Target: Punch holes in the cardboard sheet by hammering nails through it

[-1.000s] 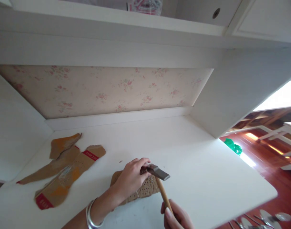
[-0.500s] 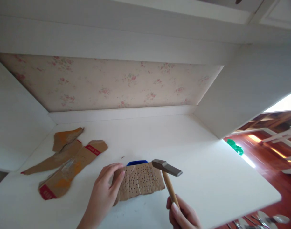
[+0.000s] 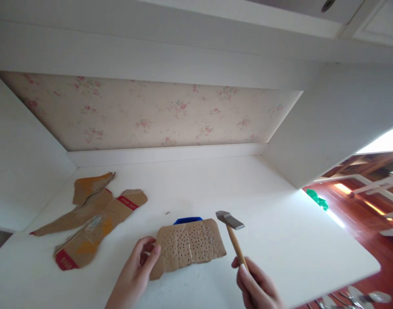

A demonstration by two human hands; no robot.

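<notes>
Cardboard (image 3: 193,242) partly hides a blue object (image 3: 187,220).

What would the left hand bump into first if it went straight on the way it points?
The left hand would likely meet the hole-covered cardboard piece first, at its left end. The thumb seems to touch it there, though depth is hard to judge.

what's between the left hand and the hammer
In the head view, the hole-punched cardboard lies between: the left hand touches its left end, the hammer is by its right end.
</notes>
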